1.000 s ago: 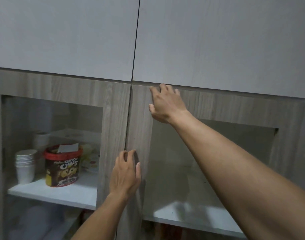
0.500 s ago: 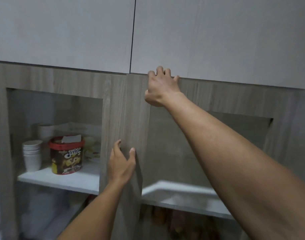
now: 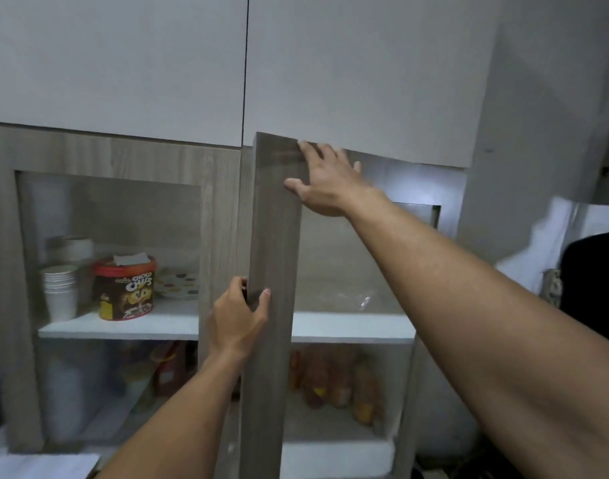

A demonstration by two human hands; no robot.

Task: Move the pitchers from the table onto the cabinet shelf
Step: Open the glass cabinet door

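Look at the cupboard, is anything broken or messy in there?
Nothing looks broken or spilled. The right cabinet door is just partly open, with the left hand gripping its edge and the right hand near its top. The paper cups and cereal tub stand upright.

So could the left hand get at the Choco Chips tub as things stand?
Probably not directly. The tub sits behind the shut left door, seen only through its glass. The left hand grips the edge of the right door, which is swung open.
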